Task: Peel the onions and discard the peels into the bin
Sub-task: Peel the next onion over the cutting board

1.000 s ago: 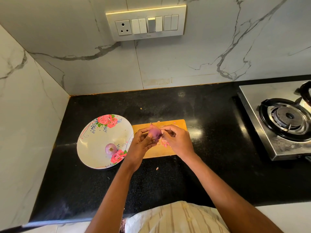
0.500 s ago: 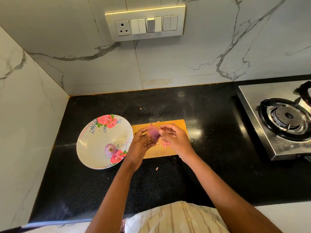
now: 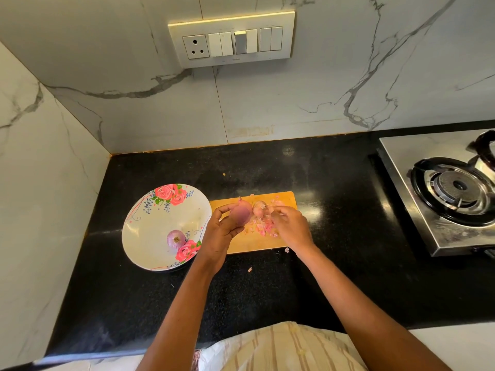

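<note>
While the left hand (image 3: 223, 234) curls its fingers round a purple onion (image 3: 242, 213) above the wooden chopping board (image 3: 257, 241), the right hand (image 3: 290, 226) hovers over pink peel scraps (image 3: 263, 227), fingertips seemingly pinched together.

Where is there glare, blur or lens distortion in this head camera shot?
In the head view, glare patches sit on the black countertop just right of the cutting board; the right hand has softly blurred fingertips; the wide-angle lens bows the switch panel and the wall edges; the left hand and its onion look fairly sharp.
</note>
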`<act>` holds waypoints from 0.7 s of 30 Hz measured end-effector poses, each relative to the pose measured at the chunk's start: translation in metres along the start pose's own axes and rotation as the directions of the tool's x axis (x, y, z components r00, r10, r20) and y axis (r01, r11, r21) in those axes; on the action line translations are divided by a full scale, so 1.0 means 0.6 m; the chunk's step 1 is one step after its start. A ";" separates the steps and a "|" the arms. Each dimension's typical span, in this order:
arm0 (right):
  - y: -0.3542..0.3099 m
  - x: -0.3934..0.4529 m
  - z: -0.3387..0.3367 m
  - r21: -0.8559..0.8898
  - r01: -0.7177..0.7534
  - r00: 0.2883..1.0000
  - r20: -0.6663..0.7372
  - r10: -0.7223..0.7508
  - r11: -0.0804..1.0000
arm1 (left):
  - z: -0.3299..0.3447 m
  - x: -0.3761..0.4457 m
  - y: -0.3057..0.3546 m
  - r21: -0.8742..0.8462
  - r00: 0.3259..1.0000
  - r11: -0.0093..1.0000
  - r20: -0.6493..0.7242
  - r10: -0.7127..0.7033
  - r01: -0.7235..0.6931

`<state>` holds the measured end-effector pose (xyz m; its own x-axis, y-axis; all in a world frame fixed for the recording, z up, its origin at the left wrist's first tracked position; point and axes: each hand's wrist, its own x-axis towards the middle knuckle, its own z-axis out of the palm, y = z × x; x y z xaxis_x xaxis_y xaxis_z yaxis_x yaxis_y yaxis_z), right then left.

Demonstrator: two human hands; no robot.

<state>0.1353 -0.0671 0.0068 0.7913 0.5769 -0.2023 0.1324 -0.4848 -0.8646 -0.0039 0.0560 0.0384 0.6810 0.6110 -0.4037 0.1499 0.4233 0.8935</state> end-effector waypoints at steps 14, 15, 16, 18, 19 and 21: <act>-0.047 -0.024 0.019 0.160 0.340 0.934 0.057 -0.353 0.927 | 0.000 0.011 -0.007 -0.012 0.994 0.999 -0.093 -0.049 0.048; -0.046 -0.024 0.018 0.153 0.346 0.932 0.058 -0.358 0.926 | 0.000 0.011 -0.007 -0.010 0.994 0.999 -0.093 -0.049 0.049; -0.045 -0.024 0.018 0.147 0.350 0.931 0.056 -0.361 0.925 | 0.000 0.011 -0.008 -0.010 0.995 0.999 -0.091 -0.051 0.050; -0.044 -0.024 0.018 0.147 0.351 0.930 0.058 -0.362 0.925 | -0.001 0.010 -0.010 -0.010 0.995 0.999 -0.085 -0.054 0.053; -0.044 -0.024 0.017 0.151 0.351 0.930 0.059 -0.363 0.924 | -0.002 0.010 -0.010 -0.010 0.995 0.998 -0.082 -0.056 0.055; -0.042 -0.024 0.017 0.148 0.354 0.929 0.059 -0.365 0.924 | -0.003 0.009 -0.010 -0.011 0.995 0.998 -0.081 -0.061 0.061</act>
<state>0.1147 -0.0565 0.0269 0.6516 0.7518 0.1010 0.3144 -0.1465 -0.9379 -0.0023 0.0582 0.0307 0.6099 0.6363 -0.4724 0.1829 0.4670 0.8651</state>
